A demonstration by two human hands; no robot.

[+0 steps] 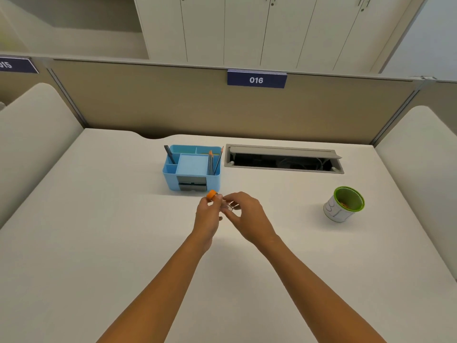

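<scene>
Currently left hand (pixel 207 215) pinches orange piece (pixel 211 195), right hand (pixel 244 215) pinches clear part (pixel 230 206). Both look light, stiff, slippery, so grip the sides with fingertips only.

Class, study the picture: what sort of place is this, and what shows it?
Probably an office or study cubicle: a sign, 016, on the divider panel, a blue organiser with pencils, a cable hatch in the desk. The left hand and right hand pinch an orange clip.

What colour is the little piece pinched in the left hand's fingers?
Orange; the small piece shows best in the head view, held by the left hand.
</scene>
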